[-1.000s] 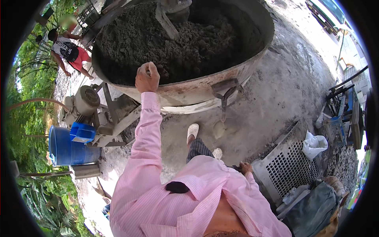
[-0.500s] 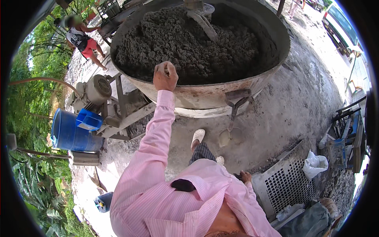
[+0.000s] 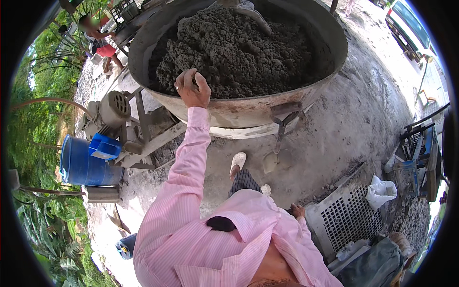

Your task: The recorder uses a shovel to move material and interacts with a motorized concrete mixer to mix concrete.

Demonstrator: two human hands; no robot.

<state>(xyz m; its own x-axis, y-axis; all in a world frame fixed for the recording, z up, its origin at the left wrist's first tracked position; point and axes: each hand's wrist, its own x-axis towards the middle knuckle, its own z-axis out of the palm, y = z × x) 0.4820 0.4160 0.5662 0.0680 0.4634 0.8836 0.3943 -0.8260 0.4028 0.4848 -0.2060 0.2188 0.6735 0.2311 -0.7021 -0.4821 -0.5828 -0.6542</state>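
A large round mixing pan (image 3: pixel 229 106) holds a heap of crumbly dark grey mortar mix (image 3: pixel 239 55). My left hand (image 3: pixel 192 91) is raised at the pan's near rim, at the left part of the heap. Its fingers are bent but apart from the thumb, and I see nothing held between them. A ring shows on one finger. Low beside my body, my right hand (image 3: pixel 298 211) is closed near a small dark thing that I cannot make out; my shirt hides part of that arm.
A metal paddle (image 3: pixel 258 20) reaches into the mix. Left stand a motor (image 3: pixel 114 109) and a blue drum (image 3: pixel 79 162). A shovel (image 3: pixel 282 129) leans on the pan's front. Right lie a perforated panel (image 3: pixel 351 220) and a white bag (image 3: pixel 381 193). Another person (image 3: pixel 103 47) works far left.
My left hand has shifted slightly left and up, and its closed fingers have loosened apart. The view has moved a little over the pan. My right hand stays low.
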